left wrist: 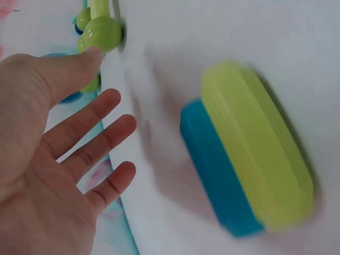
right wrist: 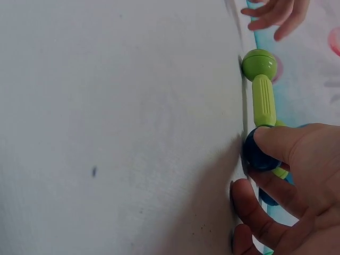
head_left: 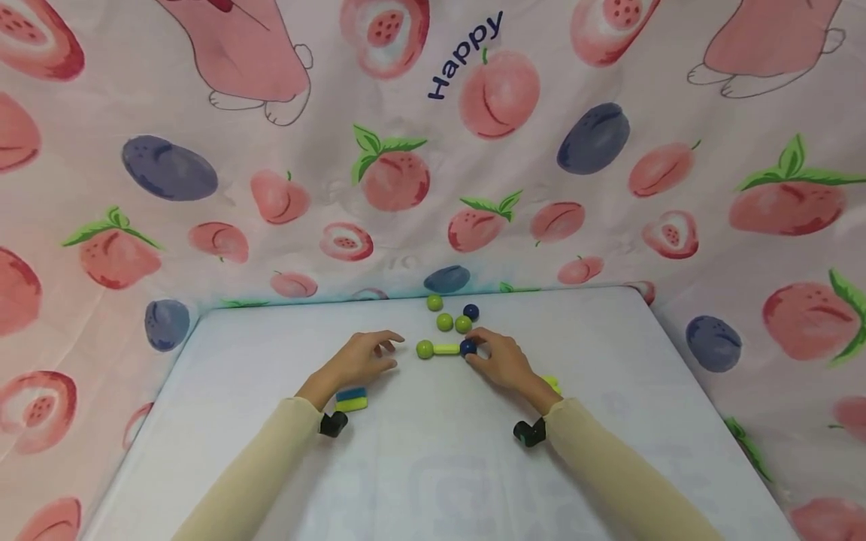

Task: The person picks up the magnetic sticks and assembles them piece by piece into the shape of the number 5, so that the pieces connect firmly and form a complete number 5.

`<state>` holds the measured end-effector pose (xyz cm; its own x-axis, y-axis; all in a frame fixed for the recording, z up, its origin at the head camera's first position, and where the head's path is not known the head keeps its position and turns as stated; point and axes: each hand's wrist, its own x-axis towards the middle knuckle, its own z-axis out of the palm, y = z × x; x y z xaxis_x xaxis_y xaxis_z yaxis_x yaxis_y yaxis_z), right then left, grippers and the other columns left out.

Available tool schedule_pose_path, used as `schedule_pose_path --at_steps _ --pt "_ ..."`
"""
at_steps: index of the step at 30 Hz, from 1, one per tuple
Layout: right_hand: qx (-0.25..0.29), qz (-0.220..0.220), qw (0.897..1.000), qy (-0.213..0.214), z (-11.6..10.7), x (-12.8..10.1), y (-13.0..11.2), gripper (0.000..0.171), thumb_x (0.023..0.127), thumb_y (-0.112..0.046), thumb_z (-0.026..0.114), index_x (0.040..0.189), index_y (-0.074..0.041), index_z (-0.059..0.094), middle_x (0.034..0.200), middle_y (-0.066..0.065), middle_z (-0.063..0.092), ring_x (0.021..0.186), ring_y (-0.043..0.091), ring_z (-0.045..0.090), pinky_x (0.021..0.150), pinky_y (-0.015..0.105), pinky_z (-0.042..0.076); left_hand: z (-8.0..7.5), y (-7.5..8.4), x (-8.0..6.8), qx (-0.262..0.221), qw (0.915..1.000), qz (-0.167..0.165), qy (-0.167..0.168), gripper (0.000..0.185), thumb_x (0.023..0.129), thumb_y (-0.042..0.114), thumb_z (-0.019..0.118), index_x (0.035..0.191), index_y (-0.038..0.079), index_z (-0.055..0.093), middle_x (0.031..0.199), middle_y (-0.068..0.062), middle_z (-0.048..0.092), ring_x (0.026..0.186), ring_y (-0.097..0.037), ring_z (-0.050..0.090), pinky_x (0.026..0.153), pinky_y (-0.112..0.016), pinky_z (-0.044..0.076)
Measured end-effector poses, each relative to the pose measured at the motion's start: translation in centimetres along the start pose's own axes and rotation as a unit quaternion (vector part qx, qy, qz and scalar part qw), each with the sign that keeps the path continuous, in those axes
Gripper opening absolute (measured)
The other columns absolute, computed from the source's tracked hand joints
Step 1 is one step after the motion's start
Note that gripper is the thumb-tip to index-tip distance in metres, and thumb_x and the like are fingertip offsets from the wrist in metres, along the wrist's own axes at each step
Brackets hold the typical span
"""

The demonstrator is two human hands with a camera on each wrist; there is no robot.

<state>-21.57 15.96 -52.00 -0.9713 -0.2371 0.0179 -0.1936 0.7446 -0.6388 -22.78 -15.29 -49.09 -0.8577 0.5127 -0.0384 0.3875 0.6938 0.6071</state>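
A yellow-green rod lies on the table between a green ball at its left end and a dark blue ball at its right end. My right hand pinches the blue ball between thumb and fingers; the right wrist view shows the thumb on this blue ball. To the left of the green ball, my left hand is held with fingers spread and nothing in them. In the left wrist view its palm shows, apart from the blue and yellow-green rods.
Several loose balls stand behind the rod: green balls and a dark blue one. Blue and yellow-green rods lie by the left wrist. Yellow-green pieces are partly hidden by the right wrist. A fruit-print cloth hangs behind the white table.
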Motion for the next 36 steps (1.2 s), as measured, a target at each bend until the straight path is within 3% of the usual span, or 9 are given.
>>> schedule_pose_path --at_steps 10,15,23,36 --pt "0.005 -0.008 1.000 -0.002 0.0 0.1 0.0 0.039 0.095 -0.023 0.074 0.132 -0.014 0.065 0.132 0.007 0.068 0.125 0.031 0.060 0.103 0.053 0.046 -2.6 -1.1 -3.0 0.017 0.9990 0.028 -0.032 0.036 0.093 0.012 0.075 0.129 0.007 0.068 0.106 -0.009 0.072 0.089 -0.020 0.063 0.083 -0.041 0.053" --pt "0.005 -0.012 1.000 -0.001 -0.1 0.2 0.0 0.038 0.095 -0.023 0.075 0.131 -0.015 0.065 0.132 0.007 0.068 0.126 0.031 0.060 0.104 0.053 0.046 -3.3 -1.8 -4.0 0.017 0.9983 0.023 -0.051 0.033 0.093 0.009 0.075 0.125 0.008 0.070 0.099 -0.004 0.071 0.084 -0.018 0.060 0.077 -0.034 0.052" --pt "0.010 -0.017 1.000 -0.004 -0.2 0.1 -0.1 0.038 0.095 -0.022 0.074 0.131 -0.014 0.065 0.131 0.008 0.068 0.124 0.032 0.061 0.102 0.054 0.046 -3.7 -2.0 -5.3 -0.003 0.9966 0.000 -0.082 0.029 0.093 0.008 0.075 0.122 0.010 0.072 0.098 -0.005 0.069 0.084 -0.020 0.057 0.075 -0.032 0.049" --pt "0.003 -0.012 1.000 -0.003 0.0 0.2 0.1 0.039 0.096 -0.024 0.074 0.133 -0.016 0.065 0.133 0.008 0.067 0.124 0.032 0.061 0.102 0.054 0.046 -3.1 -2.6 -6.1 -0.014 0.9966 0.000 -0.081 0.024 0.093 0.006 0.075 0.116 0.010 0.074 0.088 0.003 0.065 0.080 -0.017 0.055 0.072 -0.029 0.047"
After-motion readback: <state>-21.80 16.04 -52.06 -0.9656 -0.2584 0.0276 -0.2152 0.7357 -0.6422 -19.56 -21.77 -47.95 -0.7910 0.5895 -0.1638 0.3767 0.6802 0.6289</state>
